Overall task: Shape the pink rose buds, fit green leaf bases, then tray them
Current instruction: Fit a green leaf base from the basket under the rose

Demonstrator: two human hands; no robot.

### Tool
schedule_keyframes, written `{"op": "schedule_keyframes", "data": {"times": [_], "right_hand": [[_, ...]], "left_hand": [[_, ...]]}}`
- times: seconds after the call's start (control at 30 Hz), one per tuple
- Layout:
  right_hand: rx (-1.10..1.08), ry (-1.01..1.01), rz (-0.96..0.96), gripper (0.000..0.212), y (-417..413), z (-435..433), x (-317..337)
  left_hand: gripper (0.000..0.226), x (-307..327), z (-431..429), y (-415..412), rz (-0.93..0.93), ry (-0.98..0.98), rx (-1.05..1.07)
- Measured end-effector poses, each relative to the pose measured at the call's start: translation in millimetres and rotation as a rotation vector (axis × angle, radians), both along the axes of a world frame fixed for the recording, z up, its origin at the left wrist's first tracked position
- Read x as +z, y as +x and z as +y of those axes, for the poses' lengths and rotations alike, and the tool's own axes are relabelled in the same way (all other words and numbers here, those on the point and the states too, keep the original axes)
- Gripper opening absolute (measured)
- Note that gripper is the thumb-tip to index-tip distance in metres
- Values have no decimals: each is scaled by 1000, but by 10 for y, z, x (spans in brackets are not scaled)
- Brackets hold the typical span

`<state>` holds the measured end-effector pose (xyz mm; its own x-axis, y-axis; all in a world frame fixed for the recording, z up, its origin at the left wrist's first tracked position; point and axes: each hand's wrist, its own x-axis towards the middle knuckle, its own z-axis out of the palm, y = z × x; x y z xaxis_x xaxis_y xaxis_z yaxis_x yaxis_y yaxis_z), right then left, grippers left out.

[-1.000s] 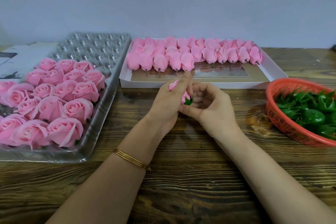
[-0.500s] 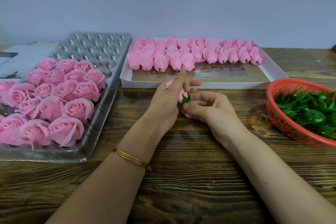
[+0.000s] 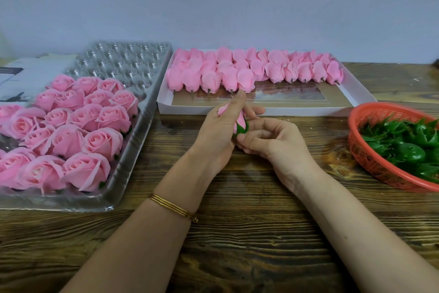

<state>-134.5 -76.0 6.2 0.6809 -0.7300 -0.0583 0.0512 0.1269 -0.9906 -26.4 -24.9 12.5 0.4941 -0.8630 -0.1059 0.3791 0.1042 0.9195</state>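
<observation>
My left hand (image 3: 217, 131) grips a pink rose bud (image 3: 240, 120) above the middle of the wooden table, mostly hidden by its fingers. A green leaf base (image 3: 242, 129) sits at the bud's lower end, and my right hand (image 3: 273, 141) pinches it with curled fingers. A clear plastic tray (image 3: 133, 150) at the left holds several opened pink roses (image 3: 95, 140); its far cells are bare. A white box (image 3: 351, 93) behind my hands holds rows of closed pink buds (image 3: 237, 71).
A red basket (image 3: 363, 157) of green leaf bases (image 3: 408, 147) stands at the right edge. Papers (image 3: 23, 76) lie at the far left behind the tray. A pale wall closes the table's far side. Bare wood (image 3: 237, 233) lies near the front edge, between my forearms.
Both hands have stayed in place over the table's middle. The bud has turned in my left hand, and more of the green base shows at its lower end.
</observation>
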Motion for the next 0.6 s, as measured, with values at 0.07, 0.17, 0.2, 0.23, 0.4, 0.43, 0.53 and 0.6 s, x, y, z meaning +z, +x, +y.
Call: {"op": "schedule_keyframes", "data": {"times": [0.07,0.17,0.2,0.23,0.4,0.43,0.53,0.6], "right_hand": [[-4,-13,-4,18,3,0,-6],[-16,-48,-8,19,-4,-8,-15],[-19,-57,-11,19,-6,-8,-15],[-22,-66,-14,20,-6,-9,-15],[-30,-164,-13,18,0,-21,-28],[-28,-199,-13,17,5,-19,-27],[-28,-288,-6,20,8,-7,-23],[-29,-320,6,21,8,-8,-27]], "left_hand": [[48,-4,-6,3,1,4,4],[47,-15,-12,-3,8,3,9],[46,-14,-12,-6,1,4,12],[45,-10,-9,-9,-4,6,14],[41,26,12,-28,-8,42,16],[40,27,12,-35,-9,47,23],[38,27,5,-47,-2,48,32],[38,27,6,-44,4,45,31]]}}
